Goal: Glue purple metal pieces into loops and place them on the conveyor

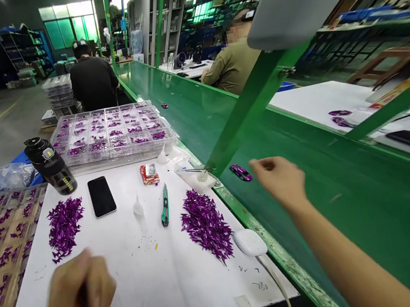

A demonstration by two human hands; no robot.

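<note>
My right hand is over the green conveyor belt, fingers curled together. Just left of its fingertips, apart from them, a purple toy car body lies on the belt. My left hand, blurred by motion, is closed above the white tabletop at lower left. Whatever either hand may hold is hidden. Beyond the left hand is a pile of small purple pointed pieces. A larger pile of purple pieces lies near the belt's edge. Between the piles are a green utility knife and a small white dropper bottle.
A black phone, a dark bottle and a compartment tray of purple parts stand farther back. A white device with a cable sits at the table's right edge. A green post rises beside the belt. Two people sit beyond.
</note>
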